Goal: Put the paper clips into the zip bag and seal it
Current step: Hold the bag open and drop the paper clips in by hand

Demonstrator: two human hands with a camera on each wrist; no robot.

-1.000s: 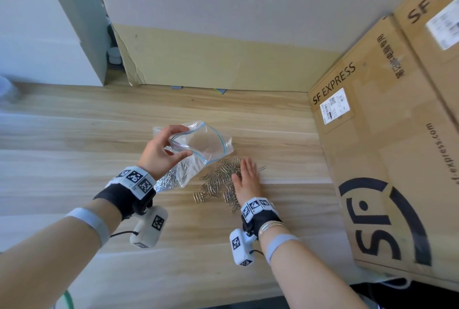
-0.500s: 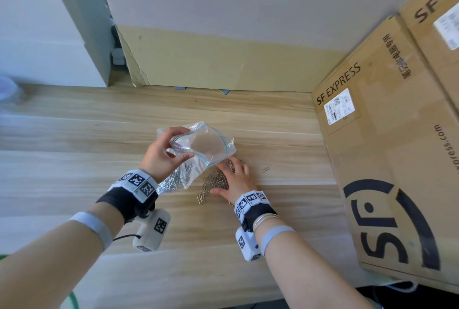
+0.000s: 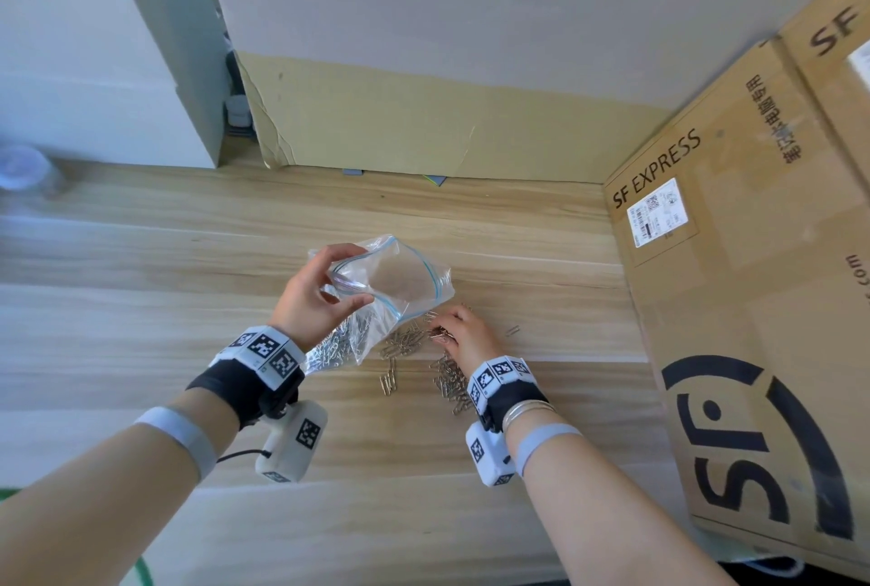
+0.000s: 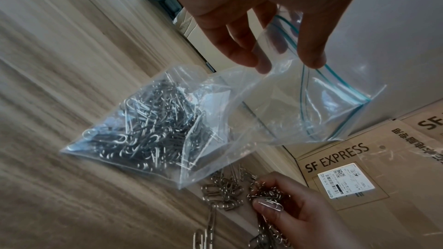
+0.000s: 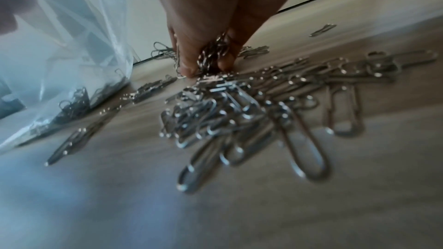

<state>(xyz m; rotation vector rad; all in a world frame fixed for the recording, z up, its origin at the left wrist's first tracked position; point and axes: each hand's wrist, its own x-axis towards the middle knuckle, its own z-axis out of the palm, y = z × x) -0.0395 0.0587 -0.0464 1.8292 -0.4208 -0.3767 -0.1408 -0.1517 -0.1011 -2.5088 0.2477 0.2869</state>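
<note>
Pale wooden table (image 3: pixel 141 303), cardboard boxes (image 3: pixel 753 303) at its right edge. The left hand (image 3: pixel 313 298) pinches the zip bag (image 3: pixel 400 279) open, part-filled, bottom resting on the wood. The right hand (image 3: pixel 463 336) clutches a bunch of paper clips (image 5: pixel 213 52) above the loose pile (image 3: pixel 447 378).

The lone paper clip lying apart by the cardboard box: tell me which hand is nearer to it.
Right. The right hand gathers clips just left of the lone paper clip; the left hand holds the zip bag farther away, across the pile.
</note>
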